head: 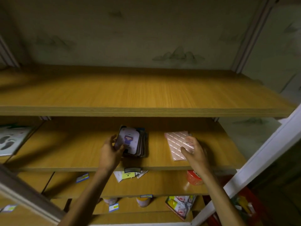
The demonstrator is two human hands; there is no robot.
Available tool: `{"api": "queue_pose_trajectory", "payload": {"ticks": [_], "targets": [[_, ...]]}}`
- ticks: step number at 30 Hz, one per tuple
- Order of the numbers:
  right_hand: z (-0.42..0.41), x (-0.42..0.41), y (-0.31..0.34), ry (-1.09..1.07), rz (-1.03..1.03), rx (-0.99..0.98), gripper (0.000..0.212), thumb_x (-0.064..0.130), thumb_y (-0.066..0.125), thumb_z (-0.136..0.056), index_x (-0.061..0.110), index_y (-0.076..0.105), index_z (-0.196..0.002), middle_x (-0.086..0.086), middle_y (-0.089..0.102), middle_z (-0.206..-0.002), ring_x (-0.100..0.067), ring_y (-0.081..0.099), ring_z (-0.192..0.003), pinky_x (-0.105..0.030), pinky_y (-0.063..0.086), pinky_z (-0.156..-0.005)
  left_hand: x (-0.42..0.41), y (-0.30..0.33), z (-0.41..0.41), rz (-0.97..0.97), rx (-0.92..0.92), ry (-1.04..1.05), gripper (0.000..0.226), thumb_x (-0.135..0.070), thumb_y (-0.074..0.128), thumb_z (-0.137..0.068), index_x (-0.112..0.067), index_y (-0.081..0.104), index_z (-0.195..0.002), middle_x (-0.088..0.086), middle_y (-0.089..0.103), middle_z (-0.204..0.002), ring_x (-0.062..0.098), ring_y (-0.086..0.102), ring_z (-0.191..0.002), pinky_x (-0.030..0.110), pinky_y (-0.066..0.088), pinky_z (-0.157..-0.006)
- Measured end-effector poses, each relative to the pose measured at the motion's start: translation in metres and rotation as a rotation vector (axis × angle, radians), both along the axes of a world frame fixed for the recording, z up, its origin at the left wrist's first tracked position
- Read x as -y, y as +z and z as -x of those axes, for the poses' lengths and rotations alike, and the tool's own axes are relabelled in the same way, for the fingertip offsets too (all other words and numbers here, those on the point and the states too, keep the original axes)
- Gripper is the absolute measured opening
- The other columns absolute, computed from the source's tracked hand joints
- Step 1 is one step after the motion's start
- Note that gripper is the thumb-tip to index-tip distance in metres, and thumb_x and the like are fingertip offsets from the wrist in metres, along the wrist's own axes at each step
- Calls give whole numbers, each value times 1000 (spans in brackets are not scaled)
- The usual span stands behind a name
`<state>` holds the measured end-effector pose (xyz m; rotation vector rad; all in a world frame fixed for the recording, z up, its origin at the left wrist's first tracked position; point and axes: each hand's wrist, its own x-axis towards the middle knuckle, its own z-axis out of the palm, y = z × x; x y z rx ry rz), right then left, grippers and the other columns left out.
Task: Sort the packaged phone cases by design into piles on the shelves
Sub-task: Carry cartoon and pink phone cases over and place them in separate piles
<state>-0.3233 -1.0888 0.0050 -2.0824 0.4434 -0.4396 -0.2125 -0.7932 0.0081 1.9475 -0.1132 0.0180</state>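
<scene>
Both hands are working the middle shelf [81,154] now. The left hand [110,152] has its grip closed on the top case [128,140], a pale one with a purple figure printed on it, thumb on the face and fingers along the left edge, right on the stack of cases [142,144] at about 12 o'clock from the wrist. Over at 3 o'clock from that stack, well apart, the right hand [194,150] lies on a pink case with diagonal stripes [176,144], thumb and fingers pressed on its right side; it looks flat on the shelf, more pressed than lifted.

So two piles are going, one figure design, one striped. The upper shelf [146,92] carries nothing in view. I'd call it early to midway: a loose packet [128,175] sits on the shelf below, possibly unsorted.

Writing? Small blue-and-yellow price tags [82,177] along the shelf edges, too blurred to read.
</scene>
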Motion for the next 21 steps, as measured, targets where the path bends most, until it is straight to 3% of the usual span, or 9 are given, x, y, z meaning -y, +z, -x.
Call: {"api": "queue_pose_trajectory", "payload": {"ticks": [3, 7, 10, 16, 18, 20, 21], "targets": [[-3, -5, 4, 8, 25, -5, 43, 25, 63, -89, 31, 47, -129, 11, 48, -125, -11, 46, -113, -34, 47, -87, -2, -1, 0, -297, 123, 33, 58, -30, 70, -84, -15, 46, -135, 9, 63, -121, 28, 65, -94, 45, 57, -73], [-7, -10, 6, 41, 35, -14, 45, 25, 65, -87, 36, 46, -127, 10, 48, -127, -13, 47, -115, -37, 51, -86, -5, 3, 3, -521, 207, 64, 65, -39, 69, -84, -11, 45, -137, 12, 57, -130, 31, 50, -114, 43, 49, -85], [-11, -16, 9, 87, 49, 16, 42, 27, 66, -86, 45, 45, -117, 12, 51, -123, -13, 51, -112, -40, 55, -84, -17, 6, 5, -496, 200, 30, 68, -39, 68, -84, -12, 42, -140, 11, 55, -132, 29, 48, -116, 40, 47, -86], [-31, -52, 8, 213, 30, 59, 41, 19, 68, -85, 33, 51, -121, 11, 56, -120, -10, 52, -113, -32, 46, -92, -61, 15, 32, -445, 187, 8, 69, -33, 72, -82, -17, 40, -141, 9, 53, -132, 27, 52, -117, 39, 49, -91], [-40, -74, 9, 282, 57, 43, 42, 22, 67, -86, 33, 50, -122, 13, 55, -122, -8, 50, -113, -23, 42, -87, -81, 18, 45, -462, 188, 34, 70, -34, 71, -82, -19, 39, -142, 6, 52, -134, 24, 53, -117, 41, 50, -90], [-47, -102, 14, 342, 68, 36, 43, 23, 66, -86, 32, 49, -124, 14, 52, -122, -5, 48, -112, -15, 39, -83, -103, 22, 57, -461, 172, 66, 70, -36, 70, -82, -21, 38, -142, 5, 51, -135, 18, 55, -108, 39, 52, -87], [-51, -118, 18, 370, 79, 40, 43, 24, 66, -86, 32, 49, -125, 14, 50, -121, -5, 48, -111, -18, 42, -83, -115, 24, 64, -455, 163, 80, 71, -38, 70, -82, -20, 38, -142, 4, 51, -134, 15, 56, -102, 37, 51, -85]]}}
